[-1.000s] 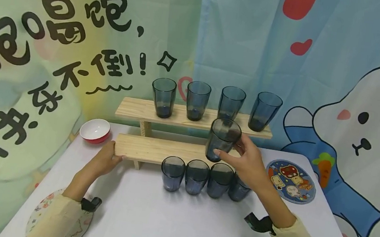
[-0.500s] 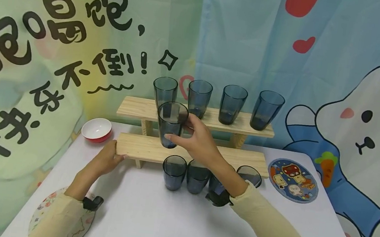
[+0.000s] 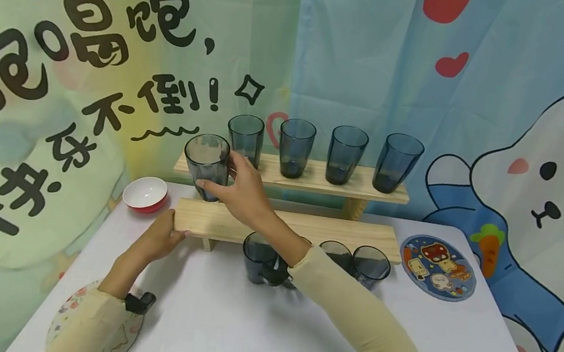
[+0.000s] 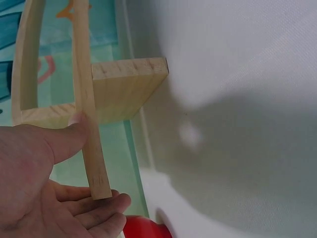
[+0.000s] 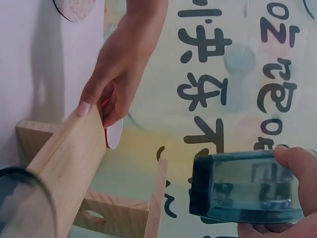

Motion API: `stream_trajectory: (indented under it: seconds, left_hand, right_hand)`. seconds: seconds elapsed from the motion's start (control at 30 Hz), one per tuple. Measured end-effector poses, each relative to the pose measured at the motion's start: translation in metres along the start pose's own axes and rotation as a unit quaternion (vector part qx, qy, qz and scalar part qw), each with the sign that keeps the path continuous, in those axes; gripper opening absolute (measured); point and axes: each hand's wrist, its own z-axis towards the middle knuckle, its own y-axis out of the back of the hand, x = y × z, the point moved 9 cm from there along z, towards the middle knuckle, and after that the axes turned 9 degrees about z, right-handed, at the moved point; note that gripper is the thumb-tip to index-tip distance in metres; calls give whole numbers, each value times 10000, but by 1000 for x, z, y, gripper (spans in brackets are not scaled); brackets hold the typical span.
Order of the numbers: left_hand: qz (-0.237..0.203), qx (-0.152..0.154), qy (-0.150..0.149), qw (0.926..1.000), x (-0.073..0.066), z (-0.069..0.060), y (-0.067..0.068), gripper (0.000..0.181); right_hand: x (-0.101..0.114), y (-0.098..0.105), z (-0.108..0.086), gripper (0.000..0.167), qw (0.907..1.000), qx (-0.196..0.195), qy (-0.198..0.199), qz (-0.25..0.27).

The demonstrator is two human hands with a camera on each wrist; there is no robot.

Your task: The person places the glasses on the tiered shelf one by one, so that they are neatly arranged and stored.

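My right hand [image 3: 244,193] grips a tinted blue drinking glass [image 3: 206,155], held slightly tilted above the left end of a two-tier wooden shelf [image 3: 297,228]. In the right wrist view, the thumb and fingers pinch this glass [image 5: 242,188] near its rim. With my left hand [image 3: 158,237] I hold the left end of the lower board. Its thumb lies on one face of the board [image 4: 86,99] and the fingers are round the other side in the left wrist view. Several matching glasses [image 3: 296,148] stand upright along the upper board.
More blue glasses [image 3: 370,266] stand in a row on the table before the shelf, partly hidden by my right forearm. A red and white bowl [image 3: 144,194] is left of the shelf. A round blue cartoon mat [image 3: 438,268] lies right; a floral mat [image 3: 127,333] is under my left forearm.
My right hand has carried the glass leftward, from the right half of the shelf to its left end. The left hand has kept its hold on the board.
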Motion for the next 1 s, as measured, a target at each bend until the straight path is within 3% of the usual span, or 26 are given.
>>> stream_trajectory:
  seconds: [0.2, 0.53, 0.73, 1.0]
  left_hand:
    - [-11, -93, -90, 9999, -3, -1, 1, 56]
    - [7, -130, -154, 9998, -5, -2, 3, 55]
    - [-3, -226, -235, 9995, -7, -1, 4, 51]
    - [57, -223, -193, 9995, -3, -1, 5, 55]
  right_hand:
    - [3, -12, 27, 68, 9992, -341, 177, -94]
    - [-5, -35, 57, 82, 9960, -655, 4, -613]
    - [-11, -44, 71, 84, 9957, -700, -66, -601]
    - [-17, -46, 87, 82, 9933, -1083, -95, -402]
